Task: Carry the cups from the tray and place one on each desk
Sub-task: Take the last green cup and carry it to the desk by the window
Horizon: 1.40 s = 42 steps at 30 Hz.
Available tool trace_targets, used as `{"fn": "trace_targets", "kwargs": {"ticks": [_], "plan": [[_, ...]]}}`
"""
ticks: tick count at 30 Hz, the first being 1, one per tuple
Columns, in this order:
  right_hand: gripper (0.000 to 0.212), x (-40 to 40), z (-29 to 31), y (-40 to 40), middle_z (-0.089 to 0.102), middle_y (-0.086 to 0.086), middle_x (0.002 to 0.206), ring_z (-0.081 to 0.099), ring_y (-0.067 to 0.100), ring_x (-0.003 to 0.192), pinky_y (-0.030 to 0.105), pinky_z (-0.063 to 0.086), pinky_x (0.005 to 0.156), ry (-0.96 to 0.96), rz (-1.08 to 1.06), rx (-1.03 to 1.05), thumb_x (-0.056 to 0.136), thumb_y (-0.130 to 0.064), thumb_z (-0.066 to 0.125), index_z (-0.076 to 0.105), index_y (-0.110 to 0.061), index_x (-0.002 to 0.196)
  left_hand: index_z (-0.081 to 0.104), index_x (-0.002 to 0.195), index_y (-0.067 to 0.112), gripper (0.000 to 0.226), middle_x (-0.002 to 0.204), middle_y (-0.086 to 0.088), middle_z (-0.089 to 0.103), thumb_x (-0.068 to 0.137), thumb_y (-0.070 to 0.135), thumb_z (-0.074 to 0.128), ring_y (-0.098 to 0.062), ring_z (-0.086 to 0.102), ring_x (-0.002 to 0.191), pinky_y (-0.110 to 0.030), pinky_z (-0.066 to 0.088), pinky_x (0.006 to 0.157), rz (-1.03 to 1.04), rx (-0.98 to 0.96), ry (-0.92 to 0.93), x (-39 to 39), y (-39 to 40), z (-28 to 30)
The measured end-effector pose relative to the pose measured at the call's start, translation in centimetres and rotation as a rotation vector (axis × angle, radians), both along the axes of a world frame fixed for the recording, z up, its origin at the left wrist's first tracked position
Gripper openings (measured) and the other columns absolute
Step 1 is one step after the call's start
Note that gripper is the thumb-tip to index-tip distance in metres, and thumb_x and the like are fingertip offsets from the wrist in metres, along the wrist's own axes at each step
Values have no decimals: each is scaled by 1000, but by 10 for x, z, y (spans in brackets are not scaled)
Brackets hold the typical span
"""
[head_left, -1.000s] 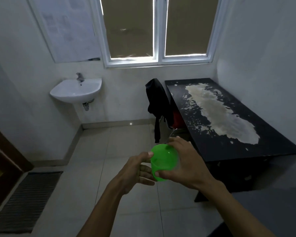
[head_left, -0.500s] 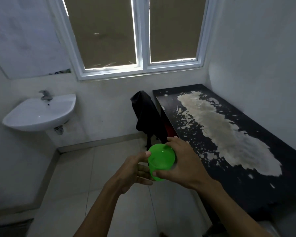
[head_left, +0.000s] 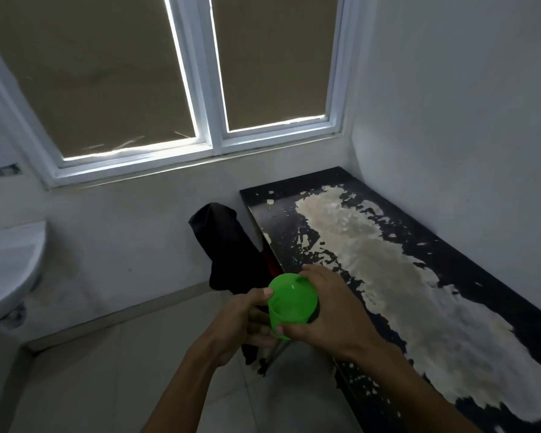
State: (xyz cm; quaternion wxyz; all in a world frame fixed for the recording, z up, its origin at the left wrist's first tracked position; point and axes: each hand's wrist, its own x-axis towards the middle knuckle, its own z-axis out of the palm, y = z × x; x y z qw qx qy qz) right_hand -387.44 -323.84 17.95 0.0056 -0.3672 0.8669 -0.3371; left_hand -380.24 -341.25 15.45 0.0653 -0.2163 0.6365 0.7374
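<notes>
A bright green plastic cup [head_left: 291,303] is held in front of me, its open mouth facing up toward the camera. My right hand [head_left: 331,310] wraps its right side, with the thumb under the rim and fingers over the top edge. My left hand [head_left: 247,320] touches the cup's left side, thumb tip on the rim. The cup hangs over the floor just left of the near edge of a black desk [head_left: 281,220], whose top is worn with a large pale patch. No tray is in view.
A chair draped with a black garment [head_left: 228,248] stands against the desk's left edge. A white sink [head_left: 7,270] sticks out from the left wall. A double window [head_left: 206,89] fills the back wall. Tiled floor [head_left: 107,385] lies below my arms.
I have moved closer to the desk and window; the sink has slid toward the left edge. Both hands keep hold of the green cup, now nearer the desk edge.
</notes>
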Motion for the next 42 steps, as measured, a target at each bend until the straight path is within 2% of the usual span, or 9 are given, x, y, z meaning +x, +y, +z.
{"fn": "trace_targets", "kwargs": {"ticks": [5, 13, 16, 18, 22, 26, 31, 36, 42], "plan": [[87, -68, -9, -25, 47, 0, 138, 37, 11, 129, 13, 20, 97, -31, -105, 12, 58, -48, 85, 50, -15, 131, 70, 99, 5, 61, 83, -26, 70, 60, 51, 67, -33, 68, 69, -51, 57, 79, -68, 18, -21, -86, -30, -9], [93, -163, -18, -66, 45, -2, 140, 37, 11, 128, 18, 26, 96, -87, -326, -2, 56, -55, 83, 47, -18, 134, 72, 95, 8, 46, 83, -19, 73, 71, 46, 60, -29, 70, 72, -41, 57, 73, -277, 30, -80, -219, -79, -19], [103, -191, -23, -75, 44, -3, 143, 37, 12, 132, 19, 26, 99, -91, -406, -17, 49, -71, 71, 47, -19, 134, 70, 100, 5, 50, 87, -20, 74, 72, 45, 60, -27, 71, 71, -39, 56, 71, -351, 33, -83, -261, -87, -24], [105, -207, -31, -77, 40, -4, 147, 34, 12, 135, 19, 24, 101, -100, -463, -9, 50, -72, 70, 44, -19, 137, 70, 99, 5, 46, 84, -17, 75, 75, 42, 61, -26, 71, 68, -39, 56, 70, -385, 39, -88, -286, -88, -29], [101, -228, -49, -69, 38, -5, 148, 34, 11, 135, 17, 23, 101, -135, -601, -2, 54, -61, 80, 44, -18, 138, 68, 105, 5, 42, 87, -16, 76, 82, 39, 61, -26, 71, 71, -38, 56, 70, -444, 53, -132, -324, -74, -46], [96, -244, -71, -53, 42, -6, 144, 39, 9, 130, 15, 26, 98, -155, -729, 15, 55, -59, 82, 46, -19, 135, 65, 113, 9, 43, 101, -19, 73, 83, 40, 62, -27, 71, 77, -33, 56, 64, -530, 79, -202, -356, -51, -64], [91, -259, -102, -26, 49, -4, 137, 48, 14, 123, 19, 35, 95, -216, -884, 10, 56, -61, 77, 50, -19, 132, 60, 119, 8, 35, 117, -16, 67, 93, 32, 58, -32, 67, 99, -34, 57, 70, -600, 106, -294, -393, -13, -90], [86, -268, -130, 1, 49, -8, 137, 48, 12, 123, 17, 34, 93, -251, -1013, -29, 63, -54, 80, 47, -22, 135, 68, 100, 15, 18, 123, -13, 65, 90, 29, 63, -30, 64, 108, -32, 57, 74, -625, 122, -344, -418, 24, -117], [86, -278, -163, 17, 49, -5, 138, 47, 13, 125, 22, 39, 98, -306, -1117, -68, 63, -57, 75, 46, -21, 135, 65, 101, 21, 16, 122, -5, 63, 95, 32, 56, -21, 61, 108, -28, 53, 77, -697, 120, -408, -435, 54, -140]]}}
